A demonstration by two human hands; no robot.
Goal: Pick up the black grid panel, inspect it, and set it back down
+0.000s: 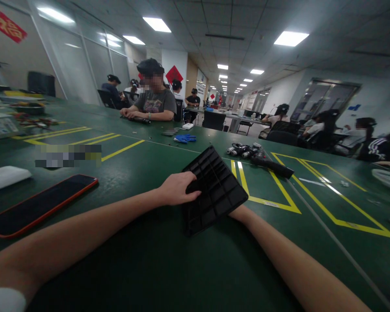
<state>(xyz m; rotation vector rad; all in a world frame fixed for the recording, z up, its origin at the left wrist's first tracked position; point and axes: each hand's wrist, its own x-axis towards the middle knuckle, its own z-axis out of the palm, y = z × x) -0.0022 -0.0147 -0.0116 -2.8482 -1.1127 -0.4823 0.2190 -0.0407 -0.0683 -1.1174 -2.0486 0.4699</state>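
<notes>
In the head view, the left forearm runs up from the lower left to the centre, where the left hand (177, 189) has its fingers partly curled on the left side of a black gridded panel (219, 184), gripping it, thumb slightly apart. The panel is tilted at mid-frame. The right forearm rises from the lower right; the right hand (239, 212) is mostly hidden behind the panel, so its grip cannot be told. The green table (142, 260) carries yellow tape (276, 203) at right and an orange-edged phone (45, 203) at left. People sit across the upper frame under ceiling lights (291, 38).
</notes>
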